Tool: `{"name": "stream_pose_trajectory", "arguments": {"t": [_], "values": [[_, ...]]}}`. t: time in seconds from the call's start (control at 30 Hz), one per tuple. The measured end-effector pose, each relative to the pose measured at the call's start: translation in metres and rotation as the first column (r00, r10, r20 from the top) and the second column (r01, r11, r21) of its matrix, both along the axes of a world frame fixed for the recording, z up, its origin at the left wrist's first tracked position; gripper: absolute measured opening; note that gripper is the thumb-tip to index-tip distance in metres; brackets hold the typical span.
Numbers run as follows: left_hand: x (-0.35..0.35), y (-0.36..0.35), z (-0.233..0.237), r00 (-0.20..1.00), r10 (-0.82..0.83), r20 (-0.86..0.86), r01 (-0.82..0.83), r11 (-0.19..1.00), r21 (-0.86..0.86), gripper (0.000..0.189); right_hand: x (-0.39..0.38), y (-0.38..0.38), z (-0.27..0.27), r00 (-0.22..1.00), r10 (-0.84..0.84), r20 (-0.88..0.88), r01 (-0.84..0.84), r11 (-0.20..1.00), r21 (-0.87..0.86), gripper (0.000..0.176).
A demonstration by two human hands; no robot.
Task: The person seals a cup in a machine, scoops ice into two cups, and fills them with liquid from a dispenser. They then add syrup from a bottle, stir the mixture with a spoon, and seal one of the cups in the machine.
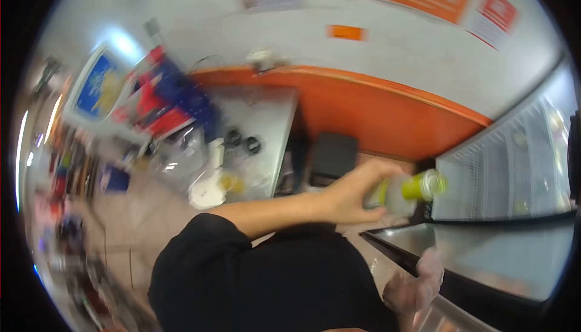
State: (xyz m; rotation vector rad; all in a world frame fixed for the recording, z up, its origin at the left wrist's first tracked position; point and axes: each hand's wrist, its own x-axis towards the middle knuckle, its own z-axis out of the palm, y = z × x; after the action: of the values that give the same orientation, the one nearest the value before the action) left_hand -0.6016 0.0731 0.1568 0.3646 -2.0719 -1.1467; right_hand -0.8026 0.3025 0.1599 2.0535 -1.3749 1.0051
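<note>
My left hand (357,196) reaches across in front of my body, its fingers wrapped round a bottle. The bottle (396,196) is pale and clear-looking with a yellow-green band near its top, and it lies tilted toward the right. Just beyond it stands a display fridge (496,172) with pale wire shelves inside. Below, the fridge's dark-framed glass door (484,271) stands swung out. My right hand (414,286) is low, close to the door's frame; blur hides what its fingers do and whether they touch the frame.
On the left, a metal table (254,114) carries plastic packaging, black round pieces and a white scoop-like thing (207,192). A blue-and-white box (97,87) and red-and-blue packs stand behind. A dark stool (334,155) is by the orange wall panel (369,108).
</note>
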Motion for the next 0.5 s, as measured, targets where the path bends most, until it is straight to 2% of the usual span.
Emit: {"name": "stream_pose_trajectory", "arguments": {"t": [0.03,0.07,0.1,0.13,0.17,0.23,0.3,0.33,0.37,0.4,0.43,0.5], "values": [[0.026,0.02,-0.002,1.0,0.006,0.024,-0.007,0.999,0.046,0.078,0.017,-0.028,0.01,0.997,0.074,0.017,-0.075,0.995,0.061,0.078],[0.041,0.033,-0.002,0.999,0.027,0.028,-0.03,0.995,0.099,0.079,0.025,-0.05,0.0,0.986,0.141,0.089,-0.149,0.984,0.094,0.099],[0.063,0.051,-0.002,0.999,0.035,0.011,-0.036,0.988,0.151,0.08,0.053,-0.055,0.017,0.948,0.032,0.316,-0.182,0.871,0.457,0.115],[0.087,0.062,-0.006,0.998,0.062,0.016,-0.064,0.973,0.222,0.081,0.072,-0.063,-0.007,0.785,-0.032,0.619,-0.403,0.732,0.549,0.132],[0.103,0.069,-0.011,0.995,0.1,0.002,-0.098,0.966,0.237,0.081,0.091,-0.078,-0.026,0.552,0.011,0.834,-0.643,0.642,0.417,0.132],[0.133,0.082,-0.022,0.994,0.108,0.006,-0.102,0.917,0.385,0.082,0.113,-0.085,-0.069,0.44,-0.075,0.895,-0.747,0.523,0.411,0.13],[0.159,0.097,-0.024,0.972,0.215,0.092,-0.234,0.877,0.419,0.078,0.14,-0.092,-0.087,0.379,-0.077,0.922,-0.796,0.482,0.367,0.129],[0.174,0.098,-0.028,0.945,0.275,0.176,-0.318,0.896,0.309,0.08,0.148,-0.096,-0.106,0.472,-0.015,0.881,-0.779,0.462,0.425,0.125],[0.192,0.1,-0.032,0.908,0.337,0.25,-0.387,0.903,0.187,0.082,0.175,-0.099,-0.105,0.262,-0.038,0.964,-0.842,0.48,0.248,0.105],[0.213,0.1,-0.036,0.883,0.349,0.314,-0.417,0.889,0.186,0.088,0.182,-0.106,-0.126,0.389,0.007,0.921,-0.831,0.435,0.347,0.102],[0.235,0.101,-0.043,0.886,0.351,0.304,-0.419,0.886,0.199,0.088,0.188,-0.115,-0.152,0.502,0.059,0.863,-0.804,0.399,0.441,0.1],[0.284,0.102,-0.068,0.803,0.49,0.34,-0.57,0.797,0.198,0.083,0.216,-0.128,-0.178,0.565,0.097,0.819,-0.766,0.429,0.479,0.096]]}}
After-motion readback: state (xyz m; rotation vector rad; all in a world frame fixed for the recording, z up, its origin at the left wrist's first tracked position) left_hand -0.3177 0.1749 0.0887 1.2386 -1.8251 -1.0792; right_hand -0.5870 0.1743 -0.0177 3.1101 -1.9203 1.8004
